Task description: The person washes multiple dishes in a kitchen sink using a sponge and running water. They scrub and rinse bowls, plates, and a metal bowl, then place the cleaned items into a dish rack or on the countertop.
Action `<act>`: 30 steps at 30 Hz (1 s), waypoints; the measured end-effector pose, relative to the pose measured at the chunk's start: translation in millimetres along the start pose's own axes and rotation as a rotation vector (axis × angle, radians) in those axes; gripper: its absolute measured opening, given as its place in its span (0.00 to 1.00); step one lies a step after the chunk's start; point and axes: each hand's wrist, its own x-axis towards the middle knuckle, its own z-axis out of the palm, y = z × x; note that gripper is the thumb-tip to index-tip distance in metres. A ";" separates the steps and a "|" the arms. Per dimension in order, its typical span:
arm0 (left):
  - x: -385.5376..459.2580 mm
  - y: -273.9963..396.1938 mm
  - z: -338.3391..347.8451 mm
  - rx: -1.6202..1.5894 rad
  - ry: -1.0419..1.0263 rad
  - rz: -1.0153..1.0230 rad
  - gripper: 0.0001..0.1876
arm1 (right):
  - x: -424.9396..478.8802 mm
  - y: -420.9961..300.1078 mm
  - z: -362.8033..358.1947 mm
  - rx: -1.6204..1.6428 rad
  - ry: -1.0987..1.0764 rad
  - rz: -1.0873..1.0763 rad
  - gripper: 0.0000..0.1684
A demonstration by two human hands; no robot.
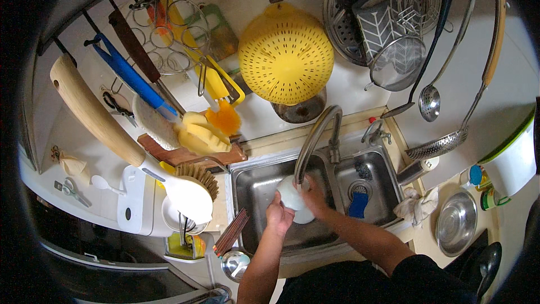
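Note:
Under the spout of the steel faucet (310,143), a white bowl (290,194) is held over the left basin of the steel sink (257,181). My left hand (279,216) grips the bowl's near left side. On its right side lies my right hand (315,198), fingers against the bowl and partly behind the spout. A second white dish (303,217) shows below the bowl, lower in the basin. Whether water runs from the spout is hard to tell.
The right basin holds a blue cloth or sponge (358,205) by the drain. Chopsticks (232,232) and a small metal bowl (235,265) sit left of the sink. A rag (417,206) and a steel basin (456,223) lie right. A yellow colander (287,55) and a skimmer (438,143) hang above.

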 end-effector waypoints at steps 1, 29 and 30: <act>2.2 0.1 -3.6 -0.026 -0.013 -0.012 0.19 | -13.7 -12.7 7.5 -0.205 0.110 -0.170 0.33; -29.2 -15.3 0.4 0.109 0.152 0.136 0.15 | 15.1 -4.8 2.3 -0.007 -0.285 0.157 0.28; -31.9 -15.0 -4.5 0.142 0.175 0.161 0.16 | 15.5 -18.9 -5.3 0.053 -0.421 0.264 0.25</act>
